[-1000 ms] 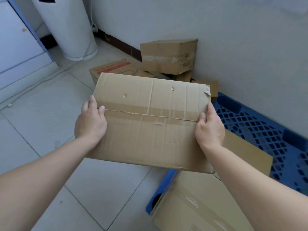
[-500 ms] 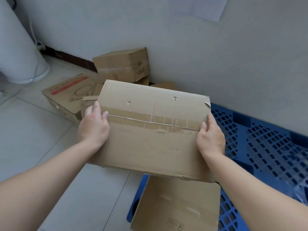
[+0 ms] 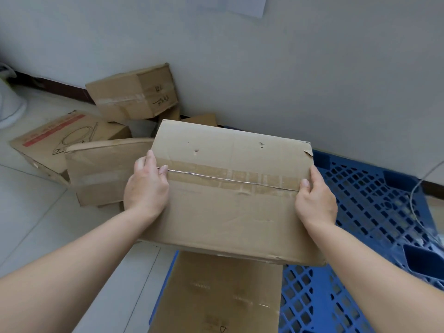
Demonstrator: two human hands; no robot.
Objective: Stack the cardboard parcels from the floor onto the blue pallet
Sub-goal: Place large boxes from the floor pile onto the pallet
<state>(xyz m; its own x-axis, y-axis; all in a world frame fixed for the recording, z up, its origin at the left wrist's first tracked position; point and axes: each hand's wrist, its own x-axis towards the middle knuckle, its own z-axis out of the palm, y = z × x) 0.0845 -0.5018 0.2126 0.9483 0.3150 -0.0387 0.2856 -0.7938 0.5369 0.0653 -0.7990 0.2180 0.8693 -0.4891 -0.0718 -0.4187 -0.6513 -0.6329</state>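
Observation:
I hold a taped cardboard parcel (image 3: 230, 200) in the air in front of me, over the near left corner of the blue pallet (image 3: 365, 203). My left hand (image 3: 146, 188) grips its left end, thumb on the top face. My right hand (image 3: 314, 200) grips its right end the same way. Below the held parcel, another cardboard parcel (image 3: 221, 296) lies flat on the pallet. Three more parcels lie on the floor to the left: a plain one (image 3: 103, 169), one with a red stripe and a drawing (image 3: 62, 138), and one with handwriting (image 3: 132, 94) tilted against the wall.
A grey wall (image 3: 288, 68) runs close behind the pallet and the parcels. A white rounded base (image 3: 9, 109) stands at the far left. A thin cable (image 3: 418, 188) hangs near the right edge. The floor is pale tile (image 3: 36, 224).
The held parcel has moved right, toward the pallet. The view has turned right, so the floor parcels have shifted left and more of the pallet shows. Both hands keep their grip.

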